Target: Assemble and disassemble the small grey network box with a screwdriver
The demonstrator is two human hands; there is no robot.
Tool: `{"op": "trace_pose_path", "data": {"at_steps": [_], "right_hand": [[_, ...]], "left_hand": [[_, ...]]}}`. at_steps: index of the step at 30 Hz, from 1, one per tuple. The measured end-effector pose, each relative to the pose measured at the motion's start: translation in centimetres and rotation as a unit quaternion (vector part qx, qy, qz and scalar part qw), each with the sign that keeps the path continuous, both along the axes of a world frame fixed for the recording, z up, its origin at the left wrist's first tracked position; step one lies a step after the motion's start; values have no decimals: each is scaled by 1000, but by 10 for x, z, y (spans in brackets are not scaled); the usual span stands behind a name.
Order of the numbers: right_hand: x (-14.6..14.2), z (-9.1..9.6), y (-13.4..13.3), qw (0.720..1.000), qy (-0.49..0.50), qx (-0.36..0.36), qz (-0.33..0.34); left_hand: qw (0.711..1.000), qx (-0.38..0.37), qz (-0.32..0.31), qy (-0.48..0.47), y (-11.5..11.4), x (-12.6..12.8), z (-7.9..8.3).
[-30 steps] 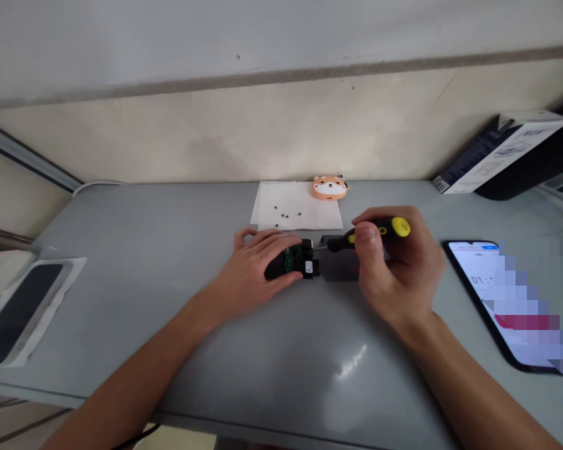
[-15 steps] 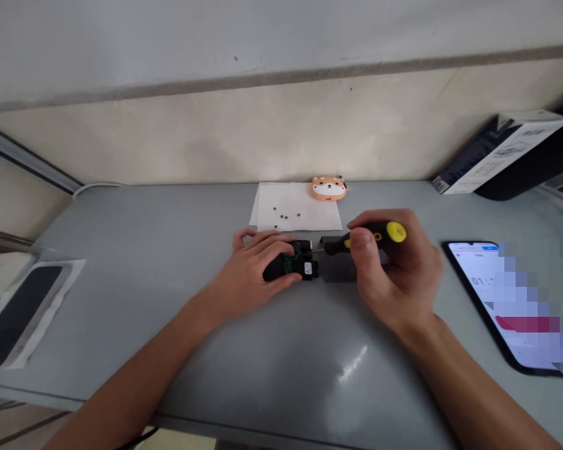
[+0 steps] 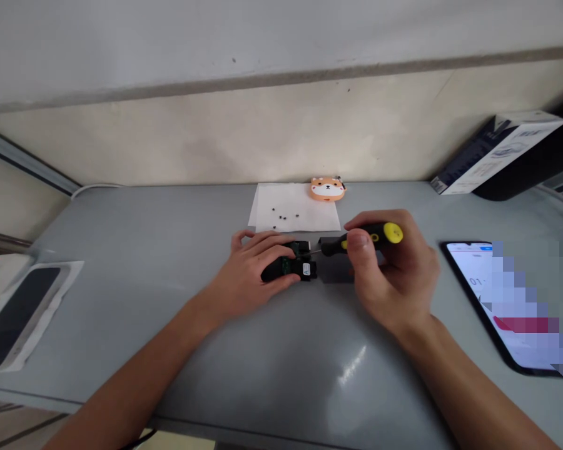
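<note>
The half-open left grip (image 3: 252,267) steadies the gadget (image 3: 299,268) beneath it; the right grip (image 3: 396,272), wrapped round the driver (image 3: 380,236), aims it there. With board (image 3: 286,265) bare and loose bits (image 3: 281,217) on paper (image 3: 316,217) beyond the left grip, it seems opened, driver work unfinished.

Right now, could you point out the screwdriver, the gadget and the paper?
Screwdriver (image 3: 332,247), head view: black front of its handle.
Gadget (image 3: 287,265), head view: exposed green board.
Paper (image 3: 312,219), head view: bare white surface.
</note>
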State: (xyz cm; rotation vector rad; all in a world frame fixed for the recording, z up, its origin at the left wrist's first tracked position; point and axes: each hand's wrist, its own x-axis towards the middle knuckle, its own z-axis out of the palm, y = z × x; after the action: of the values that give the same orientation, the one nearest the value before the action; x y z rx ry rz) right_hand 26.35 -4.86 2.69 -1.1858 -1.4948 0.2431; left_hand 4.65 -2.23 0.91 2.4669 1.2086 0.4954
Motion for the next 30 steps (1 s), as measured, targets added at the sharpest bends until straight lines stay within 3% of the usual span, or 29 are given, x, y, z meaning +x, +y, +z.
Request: {"op": "trace_pose_path", "data": {"at_steps": [21,30], "right_hand": [[-1,6,6,999,-1,-36,16],[0,28,33,973,-37,-92,210]], "left_hand": [[1000,2,-3,4,1,0,0],[1000,2,-4,3,2,0,0]]}}
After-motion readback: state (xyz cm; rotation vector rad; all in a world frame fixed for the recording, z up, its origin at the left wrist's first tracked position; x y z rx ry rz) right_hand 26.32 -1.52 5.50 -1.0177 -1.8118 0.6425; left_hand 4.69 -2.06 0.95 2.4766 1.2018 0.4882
